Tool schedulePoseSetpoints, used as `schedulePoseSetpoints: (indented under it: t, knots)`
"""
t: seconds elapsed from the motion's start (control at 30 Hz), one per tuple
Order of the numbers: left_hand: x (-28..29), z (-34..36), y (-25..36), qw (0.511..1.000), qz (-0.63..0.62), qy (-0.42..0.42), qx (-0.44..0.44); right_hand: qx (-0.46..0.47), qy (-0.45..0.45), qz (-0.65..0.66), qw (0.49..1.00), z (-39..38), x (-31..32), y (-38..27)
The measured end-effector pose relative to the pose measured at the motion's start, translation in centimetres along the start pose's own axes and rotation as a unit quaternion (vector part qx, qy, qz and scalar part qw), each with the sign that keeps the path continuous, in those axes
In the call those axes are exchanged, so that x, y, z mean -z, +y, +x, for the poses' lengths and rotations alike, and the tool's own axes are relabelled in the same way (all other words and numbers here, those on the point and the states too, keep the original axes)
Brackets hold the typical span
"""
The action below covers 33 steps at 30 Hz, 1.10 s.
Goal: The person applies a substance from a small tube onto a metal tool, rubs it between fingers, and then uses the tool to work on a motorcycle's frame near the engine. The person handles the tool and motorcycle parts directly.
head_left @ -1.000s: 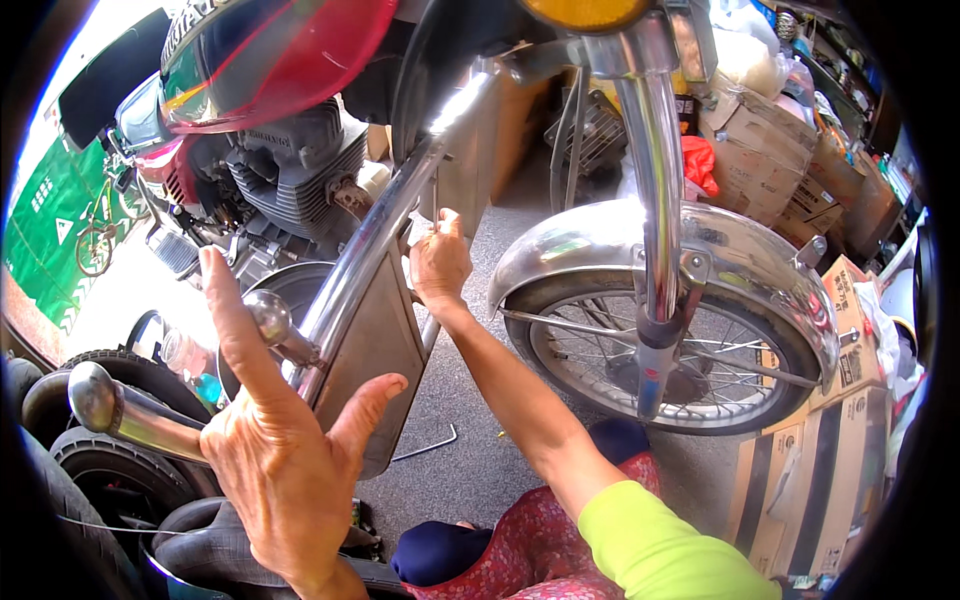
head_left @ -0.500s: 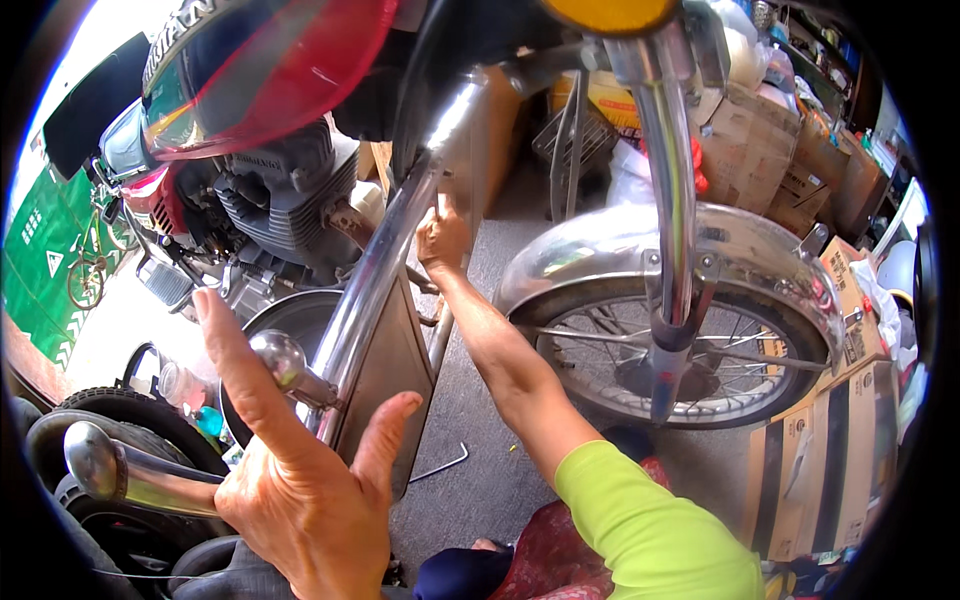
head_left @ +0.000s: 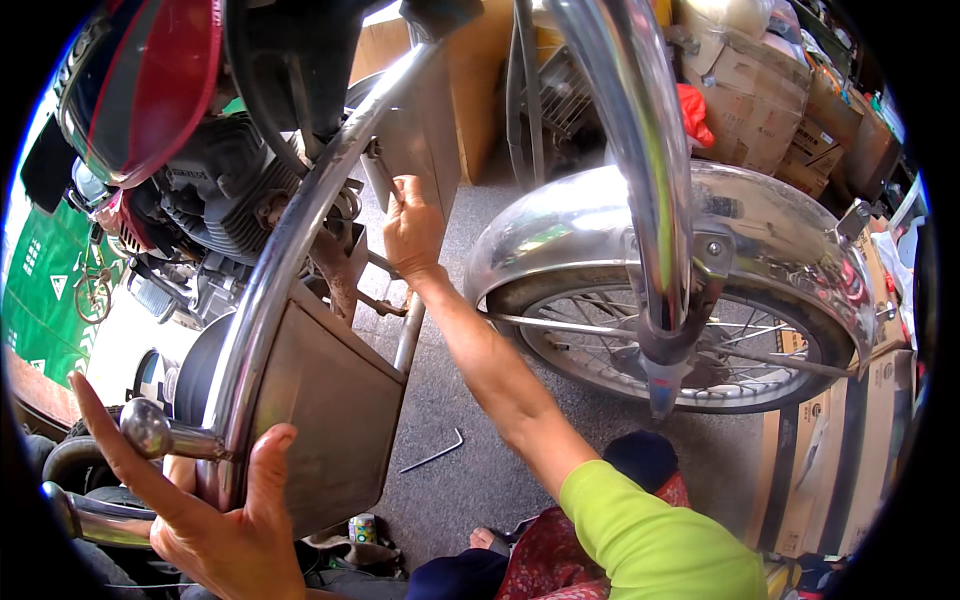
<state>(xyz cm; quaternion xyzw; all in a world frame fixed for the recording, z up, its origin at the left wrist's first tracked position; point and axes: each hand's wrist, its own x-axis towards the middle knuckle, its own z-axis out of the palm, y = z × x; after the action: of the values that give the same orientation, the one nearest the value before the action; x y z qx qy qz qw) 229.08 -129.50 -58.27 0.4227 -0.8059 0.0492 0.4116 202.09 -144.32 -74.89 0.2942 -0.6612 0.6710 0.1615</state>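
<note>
Reaching up under the motorcycle, our right hand (head_left: 412, 228) is clenched around a wrench (head_left: 382, 172) set against the chrome crash bar (head_left: 290, 240) just beside the engine (head_left: 215, 205). Our left hand (head_left: 215, 520) is spread, fingers loose, palm braced against the bar's lower end near its round knob (head_left: 147, 428). A hex key (head_left: 432, 452) lies on the floor below, beside the front wheel (head_left: 640, 345).
</note>
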Motion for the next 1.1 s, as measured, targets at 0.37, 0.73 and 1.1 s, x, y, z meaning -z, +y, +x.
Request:
schedulePoseSetpoints:
  t: [0.37, 0.73, 1.1]
  knots:
    - [0.1, 0.5, 1.4, 0.988, 0.148, 0.043, -0.002, -0.056, -0.218, -0.011, 0.974, -2.2, 5.8, -5.2]
    - [0.2, 0.2, 1.5, 0.988, 0.142, 0.054, 0.042, -0.021, -0.261, 0.028, 0.965, -2.1, 2.7, -3.4]
    - [0.3, 0.1, 0.6, 0.982, 0.17, 0.069, -0.042, 0.075, -0.068, 0.167, 0.981, -3.1, -1.4, -1.1]
